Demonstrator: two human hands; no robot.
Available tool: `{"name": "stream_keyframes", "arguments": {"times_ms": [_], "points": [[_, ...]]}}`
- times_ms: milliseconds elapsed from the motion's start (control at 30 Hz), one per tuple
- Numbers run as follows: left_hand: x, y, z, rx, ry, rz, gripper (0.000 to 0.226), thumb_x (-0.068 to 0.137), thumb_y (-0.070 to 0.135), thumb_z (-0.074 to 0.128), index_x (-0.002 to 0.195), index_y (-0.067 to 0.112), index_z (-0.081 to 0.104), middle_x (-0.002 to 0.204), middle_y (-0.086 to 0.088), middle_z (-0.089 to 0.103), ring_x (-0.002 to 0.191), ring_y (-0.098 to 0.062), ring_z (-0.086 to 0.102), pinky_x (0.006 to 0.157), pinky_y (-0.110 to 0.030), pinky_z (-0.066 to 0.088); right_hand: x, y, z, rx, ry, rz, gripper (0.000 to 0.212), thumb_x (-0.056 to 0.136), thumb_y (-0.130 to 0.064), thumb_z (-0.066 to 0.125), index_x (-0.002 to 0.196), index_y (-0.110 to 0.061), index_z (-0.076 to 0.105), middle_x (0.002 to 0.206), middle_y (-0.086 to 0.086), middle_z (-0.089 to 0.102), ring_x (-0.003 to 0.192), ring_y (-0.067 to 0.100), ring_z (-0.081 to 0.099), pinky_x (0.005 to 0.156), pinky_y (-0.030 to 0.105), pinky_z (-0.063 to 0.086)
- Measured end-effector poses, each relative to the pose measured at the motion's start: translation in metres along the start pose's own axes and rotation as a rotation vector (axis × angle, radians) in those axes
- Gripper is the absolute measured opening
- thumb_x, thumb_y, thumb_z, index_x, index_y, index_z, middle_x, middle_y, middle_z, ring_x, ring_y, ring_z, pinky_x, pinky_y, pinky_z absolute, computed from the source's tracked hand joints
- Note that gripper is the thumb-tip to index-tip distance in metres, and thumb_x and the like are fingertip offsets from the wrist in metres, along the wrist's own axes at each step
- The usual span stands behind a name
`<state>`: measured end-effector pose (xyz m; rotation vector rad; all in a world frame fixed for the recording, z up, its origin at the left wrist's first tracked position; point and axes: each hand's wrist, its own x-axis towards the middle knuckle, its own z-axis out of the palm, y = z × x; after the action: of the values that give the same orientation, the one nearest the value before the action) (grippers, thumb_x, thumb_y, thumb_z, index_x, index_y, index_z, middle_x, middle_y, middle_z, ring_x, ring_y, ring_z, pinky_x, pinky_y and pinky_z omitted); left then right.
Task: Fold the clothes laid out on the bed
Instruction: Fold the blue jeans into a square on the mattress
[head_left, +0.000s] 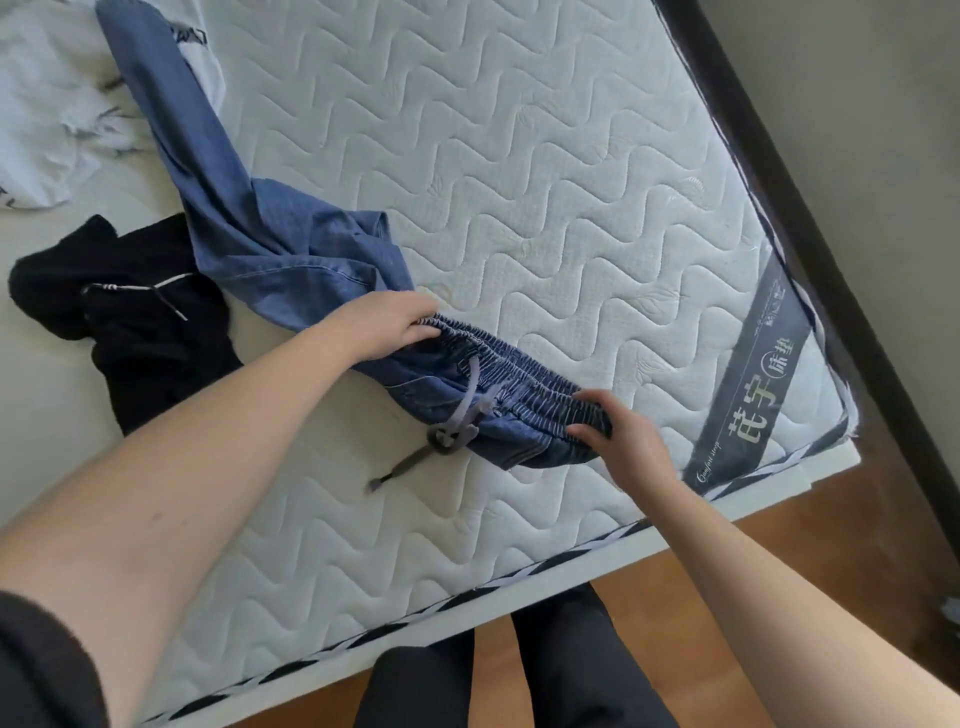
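- A white quilted mattress (545, 171) with a wavy stitch pattern is seen.
- A dark grey label (753, 384) is sewn at its corner.
- Brown wooden floor (810, 551) is seen beside the bed.

A: What sort of place?
B: Home bedroom. Bare quilted mattress (545, 171) on a dark bed frame (810, 249), branded label (753, 384) at its corner.
A: Anything else?
B: Wood floor (779, 561) along the bed's near edge, plain wall (883, 104), clothes (52, 93) heaped at the far-left edge.
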<state>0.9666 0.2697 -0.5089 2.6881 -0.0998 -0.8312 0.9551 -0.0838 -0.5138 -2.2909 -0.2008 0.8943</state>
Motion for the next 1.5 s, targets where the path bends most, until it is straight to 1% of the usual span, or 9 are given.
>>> {"name": "stream_keyframes", "arguments": {"times_ms": [100, 300, 567, 733, 933, 1133, 1333, 1433, 1500], "points": [[-0.039, 0.004, -0.009, -0.068, 0.044, -0.038, 0.026, 0.095, 0.038, 0.058, 0.085, 0.018, 0.045, 0.081, -0.001, 0.053, 0.078, -0.024, 0.051, 0.066, -0.037, 0.037, -0.003, -0.003, -0.009, -0.124, 0.013, 0.023, 0.035, 0.087, -0.034, 0.071, 0.116, -0.022, 0.056, 0.089, -0.005, 0.059, 0.079, 0.019, 0.053, 0.057, 0.029, 0.035], [-0.117, 0.018, -0.020, -0.101, 0.100, -0.014, 0.029, 0.083, 0.026, 0.076, 0.103, 0.010, 0.064, 0.099, -0.006, 0.056, 0.090, -0.020, 0.053, 0.075, -0.031, 0.038, -0.022, -0.025, -0.042, -0.124, 0.084, -0.105, 0.022, 0.086, -0.030, 0.072, 0.088, -0.025, 0.051, 0.076, 0.001, 0.063, 0.070, 0.025, 0.056, 0.056, 0.033, 0.040], [-0.228, 0.039, -0.056, -0.117, 0.370, -0.035, 0.026, 0.093, 0.021, 0.064, 0.079, 0.022, 0.041, 0.079, 0.010, 0.045, 0.073, -0.016, 0.048, 0.067, -0.033, 0.039, -0.060, -0.084, -0.093, -0.130, 0.196, -0.319, 0.024, 0.084, -0.022, 0.075, 0.086, -0.015, 0.053, 0.075, 0.001, 0.059, 0.068, 0.022, 0.053, 0.056, 0.029, 0.039], [-0.288, 0.059, -0.086, -0.167, 0.565, 0.076, 0.010, 0.093, 0.015, 0.064, 0.091, 0.009, 0.056, 0.113, 0.005, 0.052, 0.099, -0.012, 0.054, 0.091, -0.025, 0.040, -0.101, -0.124, -0.119, -0.172, 0.301, -0.546, 0.021, 0.084, -0.012, 0.074, 0.087, -0.006, 0.054, 0.081, 0.002, 0.055, 0.070, 0.026, 0.051, 0.062, 0.036, 0.043], [-0.374, 0.074, -0.115, -0.069, 0.813, 0.147, 0.008, 0.093, 0.017, 0.063, 0.097, 0.010, 0.060, 0.120, 0.007, 0.050, 0.102, -0.022, 0.059, 0.091, -0.035, 0.046, -0.177, -0.174, -0.148, -0.268, 0.470, -0.819, 0.020, 0.079, -0.005, 0.076, 0.091, 0.001, 0.061, 0.097, 0.001, 0.061, 0.074, 0.026, 0.056, 0.071, 0.029, 0.044], [-0.459, 0.102, -0.134, 0.012, 1.100, 0.107, 0.017, 0.091, 0.019, 0.062, 0.102, 0.006, 0.064, 0.110, -0.006, 0.057, 0.095, -0.023, 0.058, 0.083, -0.034, 0.048, -0.256, -0.230, -0.149, -0.237, 0.641, -0.850, 0.020, 0.084, -0.010, 0.073, 0.096, -0.001, 0.060, 0.081, 0.002, 0.057, 0.069, 0.025, 0.052, 0.066, 0.030, 0.034], [-0.526, 0.129, -0.164, -0.037, 1.181, 0.065, 0.008, 0.094, 0.009, 0.062, 0.102, 0.009, 0.064, 0.086, 0.023, 0.051, 0.078, -0.001, 0.045, 0.073, -0.005, 0.035, -0.317, -0.281, -0.150, -0.096, 0.695, -0.817, 0.016, 0.093, -0.019, 0.063, 0.095, -0.009, 0.051, 0.072, -0.001, 0.058, 0.064, 0.016, 0.056, 0.056, 0.020, 0.040], [-0.554, 0.142, -0.188, -0.031, 1.193, 0.064, 0.006, 0.096, 0.011, 0.060, 0.102, 0.010, 0.062, 0.083, 0.020, 0.054, 0.071, -0.007, 0.046, 0.071, -0.005, 0.036, -0.342, -0.309, -0.162, -0.008, 0.710, -0.837, 0.016, 0.096, -0.020, 0.060, 0.095, -0.011, 0.047, 0.075, 0.007, 0.062, 0.066, 0.021, 0.059, 0.059, 0.029, 0.046], [-0.570, 0.151, -0.207, -0.041, 1.200, 0.040, 0.003, 0.097, 0.014, 0.058, 0.100, 0.014, 0.059, 0.078, 0.014, 0.055, 0.071, -0.005, 0.051, 0.067, -0.009, 0.038, -0.356, -0.328, -0.173, 0.023, 0.725, -0.869, 0.014, 0.097, -0.019, 0.058, 0.095, -0.012, 0.046, 0.071, -0.001, 0.059, 0.063, 0.010, 0.058, 0.054, 0.016, 0.042]]}}
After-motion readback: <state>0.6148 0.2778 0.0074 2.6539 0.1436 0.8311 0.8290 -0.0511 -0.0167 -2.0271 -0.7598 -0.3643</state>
